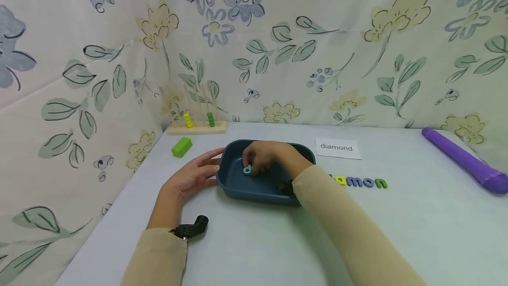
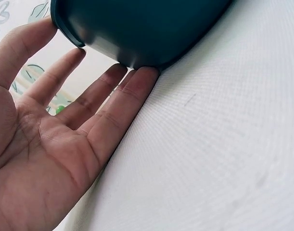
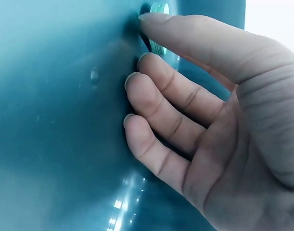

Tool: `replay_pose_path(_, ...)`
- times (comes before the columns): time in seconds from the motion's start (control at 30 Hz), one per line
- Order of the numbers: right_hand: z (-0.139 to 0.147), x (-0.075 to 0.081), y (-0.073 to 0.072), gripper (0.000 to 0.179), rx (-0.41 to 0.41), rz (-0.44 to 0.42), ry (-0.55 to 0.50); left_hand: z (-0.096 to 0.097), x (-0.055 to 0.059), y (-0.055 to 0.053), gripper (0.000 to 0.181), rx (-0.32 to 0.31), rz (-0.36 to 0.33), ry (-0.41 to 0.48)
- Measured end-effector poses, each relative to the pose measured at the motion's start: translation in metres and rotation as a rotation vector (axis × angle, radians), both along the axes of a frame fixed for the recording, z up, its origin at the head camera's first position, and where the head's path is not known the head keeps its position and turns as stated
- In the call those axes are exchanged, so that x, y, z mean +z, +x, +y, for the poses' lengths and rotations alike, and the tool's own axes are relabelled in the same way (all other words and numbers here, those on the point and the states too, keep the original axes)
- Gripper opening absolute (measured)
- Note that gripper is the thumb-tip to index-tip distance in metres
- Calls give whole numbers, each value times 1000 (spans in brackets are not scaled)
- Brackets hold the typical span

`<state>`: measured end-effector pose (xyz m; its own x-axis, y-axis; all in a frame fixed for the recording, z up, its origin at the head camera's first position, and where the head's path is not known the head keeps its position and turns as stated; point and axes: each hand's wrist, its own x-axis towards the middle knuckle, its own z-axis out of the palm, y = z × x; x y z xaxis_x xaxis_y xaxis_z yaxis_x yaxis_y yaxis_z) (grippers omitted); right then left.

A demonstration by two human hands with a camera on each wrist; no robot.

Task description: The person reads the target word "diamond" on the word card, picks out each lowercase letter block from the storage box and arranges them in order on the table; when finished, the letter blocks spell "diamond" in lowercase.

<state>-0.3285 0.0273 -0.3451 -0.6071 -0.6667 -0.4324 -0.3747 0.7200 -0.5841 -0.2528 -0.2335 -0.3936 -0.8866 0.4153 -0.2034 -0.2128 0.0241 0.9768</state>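
Observation:
A dark blue tray (image 1: pixel 254 195) sits on the table. Reaching inside it, my right hand (image 1: pixel 263 156) has thumb and forefinger at a small teal letter (image 1: pixel 247 170) with a round hole, low near the tray floor. In the right wrist view the letter (image 3: pixel 161 29) shows edge-on behind the thumb, and the other fingers curl beside it. My left hand (image 1: pixel 194 174) steadies the tray's left end, its extended fingertips resting against the outer wall and rim. The left wrist view shows that palm (image 2: pixel 45 163) facing the tray wall (image 2: pixel 137 29).
Right of the tray, a row of coloured letters (image 1: pixel 368 182) reads "amon", its left end behind my right sleeve. Behind it lies a card (image 1: pixel 338 148) printed "diamond". A purple roll (image 1: pixel 464 160) lies far right. Back left are a green block (image 1: pixel 181 147) and a wooden peg stand (image 1: pixel 197 128).

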Motion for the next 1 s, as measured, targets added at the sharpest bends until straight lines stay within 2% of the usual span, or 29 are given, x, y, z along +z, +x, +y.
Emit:
replay_pose_path(0.23,3,8,0,23,-1,-62,-16,-2,-2,-1,68,-1,6,2)
replay_pose_path(0.57,11,12,-4,26,-32,-57,-142,-1,-4,-2,66,-6,8,-4)
replay_pose_path(0.73,17,21,-2,29,-36,-55,-220,-1,-4,-2,66,2,9,-17)
replay_pose_path(1.0,28,31,2,32,-69,-41,-287,1,-3,-1,67,4,19,-9)
